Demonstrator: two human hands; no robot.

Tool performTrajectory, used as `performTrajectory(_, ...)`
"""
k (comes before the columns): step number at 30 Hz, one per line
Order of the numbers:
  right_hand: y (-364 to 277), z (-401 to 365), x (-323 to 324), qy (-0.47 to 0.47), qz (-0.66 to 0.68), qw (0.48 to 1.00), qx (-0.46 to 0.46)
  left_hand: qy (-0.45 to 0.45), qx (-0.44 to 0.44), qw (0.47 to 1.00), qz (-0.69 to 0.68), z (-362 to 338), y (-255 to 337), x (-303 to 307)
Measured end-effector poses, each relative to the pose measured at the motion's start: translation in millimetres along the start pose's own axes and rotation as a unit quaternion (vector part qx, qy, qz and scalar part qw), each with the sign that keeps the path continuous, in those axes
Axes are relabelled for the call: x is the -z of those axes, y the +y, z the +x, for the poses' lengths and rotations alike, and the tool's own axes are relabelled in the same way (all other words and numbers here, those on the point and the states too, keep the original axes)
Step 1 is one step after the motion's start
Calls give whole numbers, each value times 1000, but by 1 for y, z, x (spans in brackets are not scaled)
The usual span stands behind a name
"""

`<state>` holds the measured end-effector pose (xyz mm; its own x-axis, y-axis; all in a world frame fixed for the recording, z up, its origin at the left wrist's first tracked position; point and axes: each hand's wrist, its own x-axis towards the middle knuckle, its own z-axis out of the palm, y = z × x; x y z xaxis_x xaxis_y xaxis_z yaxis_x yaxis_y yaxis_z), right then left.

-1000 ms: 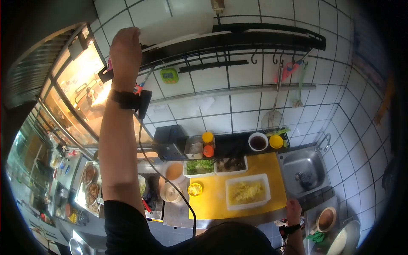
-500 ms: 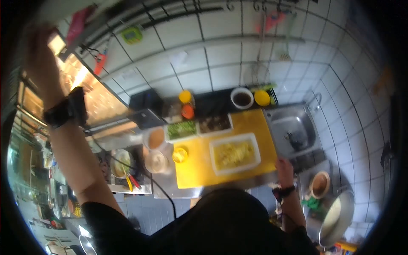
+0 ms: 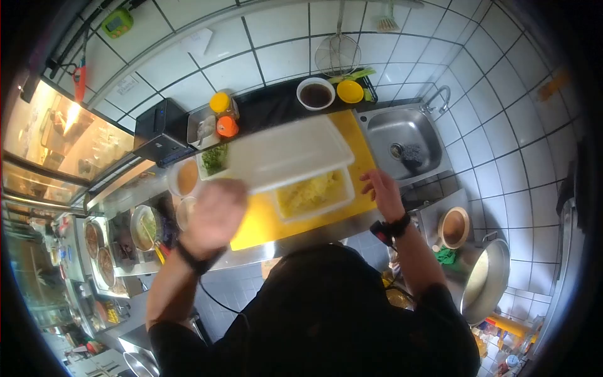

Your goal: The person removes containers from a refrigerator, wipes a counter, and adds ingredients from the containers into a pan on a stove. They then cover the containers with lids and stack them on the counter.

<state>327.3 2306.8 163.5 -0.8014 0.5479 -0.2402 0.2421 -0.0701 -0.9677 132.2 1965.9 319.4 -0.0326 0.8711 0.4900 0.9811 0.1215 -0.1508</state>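
Observation:
A whitish plastic lid is in my left hand, gripped at its left end and slightly blurred. The lid hangs tilted above a white rectangular container and hides its far part. Chopped yellow food shows in the container's near half. My right hand is beside the container's right side, its fingers bent but apart, holding nothing. The container rests on a yellow cutting board. Beyond the lid's left end, a tray of chopped greens is partly covered from view.
A metal sink adjoins the board on the right. Along the back stand a bowl of dark liquid, a yellow bowl and an orange-capped container. A pan sits at left, a large pot at right.
My left hand has come down from high at the upper left and now holds the lid over the container. My right hand has moved up to the container's side. The view has shifted.

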Motion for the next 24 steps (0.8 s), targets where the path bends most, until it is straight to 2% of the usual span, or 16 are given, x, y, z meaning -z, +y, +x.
performTrajectory(1, -6, 3, -6, 0, -3, 1000, -3, -36, -22, 997, -64, 3, 11, -25)
performTrajectory(2, -12, 6, -12, -25, -16, 1000, -10, -15, -34, 996, -87, 0, 26, -55)
performTrajectory(3, -16, 6, -17, -49, -28, 998, -17, -59, -55, 995, -63, -5, 39, -78)
performTrajectory(5, -21, 6, -23, -63, -69, 996, 5, -128, -57, 987, -74, -17, 57, -91)
performTrajectory(6, -22, 6, -22, -77, -107, 991, 28, -126, -59, 987, -76, -19, 59, -91)
performTrajectory(8, -20, 3, -18, -82, -123, 988, 35, -114, 11, 985, -129, -27, 58, -87)
performTrajectory(12, -21, -2, -20, -89, -118, 989, 16, -62, 80, 978, -180, -27, 68, -91)
performTrajectory(13, -16, 0, -20, -92, -119, 988, 17, -44, 239, 944, -224, -27, 74, -96)
performTrajectory(14, -7, 2, -19, -95, -92, 991, 21, -25, 392, 882, -261, -29, 79, -101)
performTrajectory(15, -6, 2, -20, -98, -65, 993, 23, -25, 396, 880, -259, -30, 79, -105)
performTrajectory(16, -6, 1, -19, -103, -65, 992, 22, -29, 483, 790, -377, -31, 78, -111)
performTrajectory(17, -9, 0, -18, -107, -78, 991, 13, -30, 555, 676, -484, -35, 76, -116)
performTrajectory(18, -11, 1, -17, -112, -91, 990, 5, 6, 571, 601, -559, -36, 75, -120)
performTrajectory(19, -10, 4, -16, -118, -92, 989, 5, 9, 576, 599, -557, -39, 75, -121)
performTrajectory(21, -9, 12, -11, -159, -82, 983, -35, 43, 593, 517, -616, -39, 76, -121)
performTrajectory(24, -19, 24, -8, -201, -72, 976, -34, 30, 595, 486, -640, -39, 71, -120)
